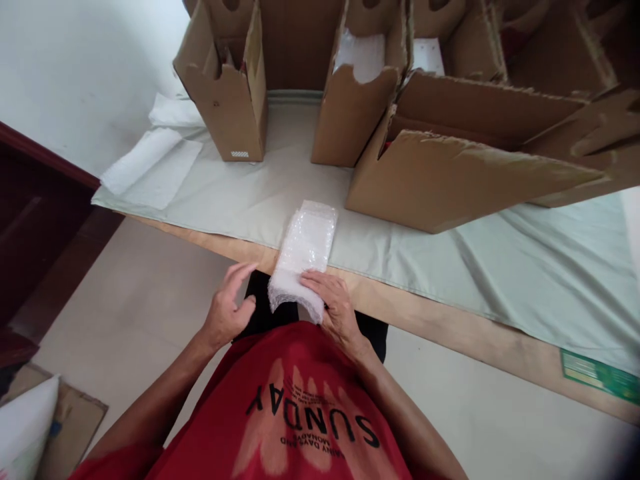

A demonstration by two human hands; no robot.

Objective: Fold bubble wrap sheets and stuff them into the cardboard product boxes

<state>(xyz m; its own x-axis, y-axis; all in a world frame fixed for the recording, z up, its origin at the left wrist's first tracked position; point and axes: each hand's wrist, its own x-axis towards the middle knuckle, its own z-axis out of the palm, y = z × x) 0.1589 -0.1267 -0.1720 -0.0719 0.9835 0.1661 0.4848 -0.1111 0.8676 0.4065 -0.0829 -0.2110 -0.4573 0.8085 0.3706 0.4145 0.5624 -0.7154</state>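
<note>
A flattened piece of clear bubble wrap, perhaps a pouch, lies over the table's front edge, its near end curling and hanging off. My right hand grips that near end on its right side, fingers on top; the thumb is hidden. To the left of the bubble wrap, my left hand is open in the air, thumb and fingers apart, touching nothing. Whether anything is inside the bubble wrap I cannot tell.
Open cardboard boxes stand along the back: one at left, one in the middle, a wide one at right. White wrap sheets lie on the pale green cloth. A green card sits at the right edge.
</note>
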